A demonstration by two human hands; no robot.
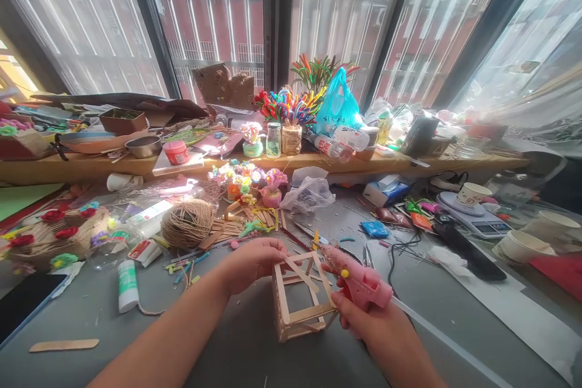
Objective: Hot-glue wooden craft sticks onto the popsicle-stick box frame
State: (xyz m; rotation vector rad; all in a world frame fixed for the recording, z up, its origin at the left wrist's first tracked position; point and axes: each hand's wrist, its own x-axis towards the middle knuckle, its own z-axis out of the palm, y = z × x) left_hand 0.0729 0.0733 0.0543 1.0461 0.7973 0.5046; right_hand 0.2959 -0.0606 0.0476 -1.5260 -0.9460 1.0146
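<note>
A small box-shaped frame of craft sticks [282, 300] stands on the grey table in front of me. My left hand [257, 260] pinches its far left corner, where one stick lies slantwise across the top. In my right hand [368, 324] is a pink hot glue gun [364, 282], its yellow nozzle pointing up and left over the frame's far side. The thumb of that hand also touches the frame's near right corner. A clear glue stick [448, 336] trails from the back of the gun toward the lower right.
A loose craft stick [63, 345] and a phone [27, 300] lie at left. Nearby are a glue tube [128, 286] and a twine ball [186, 223]. A kitchen scale [475, 215] bears a paper cup [473, 194] at right. Crowded shelf [254, 167] runs behind.
</note>
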